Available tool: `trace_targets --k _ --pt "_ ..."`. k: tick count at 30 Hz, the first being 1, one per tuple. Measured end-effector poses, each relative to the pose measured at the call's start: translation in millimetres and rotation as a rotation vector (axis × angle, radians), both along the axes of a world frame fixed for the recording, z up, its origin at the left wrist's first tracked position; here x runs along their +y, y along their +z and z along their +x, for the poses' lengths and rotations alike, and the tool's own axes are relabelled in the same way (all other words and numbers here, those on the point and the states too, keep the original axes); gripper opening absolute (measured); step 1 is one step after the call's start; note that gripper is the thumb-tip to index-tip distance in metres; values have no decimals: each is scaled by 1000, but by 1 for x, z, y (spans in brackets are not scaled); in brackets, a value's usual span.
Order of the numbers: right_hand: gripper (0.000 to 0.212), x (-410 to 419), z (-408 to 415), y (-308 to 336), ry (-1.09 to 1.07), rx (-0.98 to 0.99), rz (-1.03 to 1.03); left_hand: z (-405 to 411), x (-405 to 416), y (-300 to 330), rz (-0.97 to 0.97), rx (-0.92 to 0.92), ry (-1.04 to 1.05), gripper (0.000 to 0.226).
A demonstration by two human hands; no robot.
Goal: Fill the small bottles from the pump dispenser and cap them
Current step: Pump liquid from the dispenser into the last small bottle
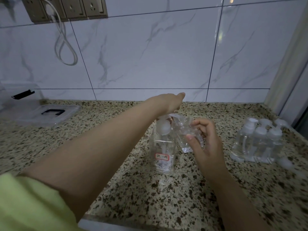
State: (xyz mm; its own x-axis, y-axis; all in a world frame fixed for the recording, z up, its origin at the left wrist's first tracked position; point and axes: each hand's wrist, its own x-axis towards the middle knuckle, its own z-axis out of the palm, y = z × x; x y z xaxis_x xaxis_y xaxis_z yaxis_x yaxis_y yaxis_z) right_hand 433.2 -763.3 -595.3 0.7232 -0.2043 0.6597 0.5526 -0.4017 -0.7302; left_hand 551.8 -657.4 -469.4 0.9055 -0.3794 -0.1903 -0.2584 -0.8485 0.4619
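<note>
A clear pump dispenser with a red-framed label stands upright on the speckled counter. My left hand rests on top of its white pump head, fingers fairly straight. A small clear bottle, uncapped and tilted, has its mouth under the pump's spout. My right hand grips it from the right side. Farther right, several small clear bottles with white caps stand in a cluster.
A clear plastic box lid with a black handle lies at the back left, beside a clear box. A white cable hangs from wall sockets. Loose white caps lie near the bottle cluster. The tiled wall is close behind.
</note>
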Motion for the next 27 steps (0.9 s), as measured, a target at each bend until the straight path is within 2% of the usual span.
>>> trace_targets --k 17,27 --pt "27 1 -1 1 15 -10 10 1 1 -2 -28 -5 21 69" --pt "26 2 0 2 19 -14 9 -2 2 -1 33 21 6 71"
